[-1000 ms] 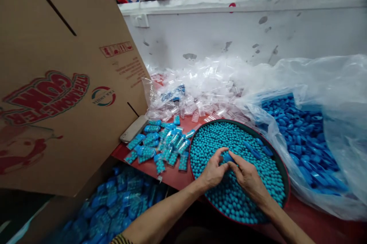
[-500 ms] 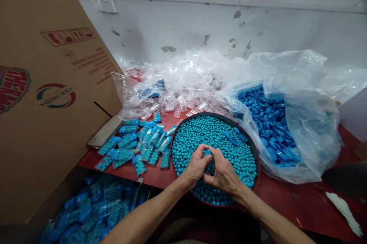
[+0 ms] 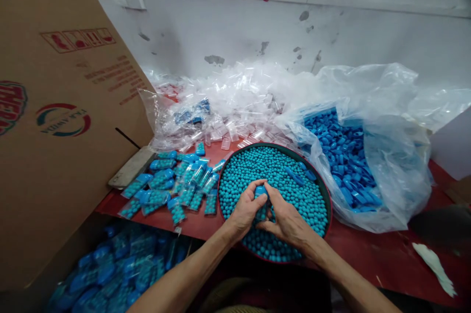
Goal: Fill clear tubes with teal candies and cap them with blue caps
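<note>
Over a round tub (image 3: pixel 330 205) of blue beads (image 3: pixel 253 166), my left hand (image 3: pixel 247 207) and my right hand (image 3: pixel 285 217) meet around one small clear container with a blue cap (image 3: pixel 261 190). The left fingers and thumb are closed on its side. My right fingertips touch it near the cap, with the thumb lower down; much of the container is hidden by the fingers. Two loose blue caps (image 3: pixel 294 175) lie on the beads at the back right of the tub. Left of the tub, bead-filled containers with blue caps (image 3: pixel 158 178) lie in a loose pile.
A plastic bag of blue caps (image 3: pixel 349 166) lies right of the tub. Clear empty containers (image 3: pixel 235 131) spread behind it. A cardboard box (image 3: pixel 66 107) rises at left, with more filled containers (image 3: pixel 121 264) below the red table's edge (image 3: pixel 195 223). A white scrap (image 3: pixel 434 266) lies at right.
The view has shifted slightly. My hands have turned the container a little, and its blue cap shows more clearly between the fingertips. My right fingers have straightened somewhat.
</note>
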The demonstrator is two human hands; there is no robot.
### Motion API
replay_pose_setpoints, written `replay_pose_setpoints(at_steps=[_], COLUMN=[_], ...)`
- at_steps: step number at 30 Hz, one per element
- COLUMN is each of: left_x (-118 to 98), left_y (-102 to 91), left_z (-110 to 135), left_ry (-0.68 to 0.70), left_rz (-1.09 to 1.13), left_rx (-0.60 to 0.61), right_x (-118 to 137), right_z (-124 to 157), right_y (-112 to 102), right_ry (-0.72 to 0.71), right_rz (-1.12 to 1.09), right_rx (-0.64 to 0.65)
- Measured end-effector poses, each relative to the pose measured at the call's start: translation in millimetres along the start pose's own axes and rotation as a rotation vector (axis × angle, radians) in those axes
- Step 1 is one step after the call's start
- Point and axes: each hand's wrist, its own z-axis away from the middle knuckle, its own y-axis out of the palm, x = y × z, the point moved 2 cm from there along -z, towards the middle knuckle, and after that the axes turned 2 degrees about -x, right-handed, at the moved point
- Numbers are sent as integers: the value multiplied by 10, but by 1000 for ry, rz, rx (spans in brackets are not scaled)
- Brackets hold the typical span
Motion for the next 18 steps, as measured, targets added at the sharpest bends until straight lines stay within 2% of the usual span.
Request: replay_pose_setpoints(at_steps=[3, 6, 8, 10, 12, 15, 18], left_x=[29, 28, -37, -174, -378, -730, -983], left_y=[-10, -29, -85, -206, -411, -871, -1410], left_z=[-8, 9, 51, 127, 232, 394, 452], left_ry=[26, 83, 155, 238, 319, 405, 415], left_rz=[-114, -278, -395, -525, -664, -899, -1156], left_rx=[-43, -141, -209, -273, -358, -555, -757], right_x=[34, 69, 113, 194, 315, 493, 570], right_z=[-16, -38, -79, -165, -315, -677, -1159], right_y=[10, 97, 164, 222, 264, 318, 444], right_ry=[17, 13, -18, -76, -185, -325, -319], right_rz=[46, 83, 100, 101, 122, 205, 294], right_rx=[-22, -84, -109, -71, 6, 94, 157])
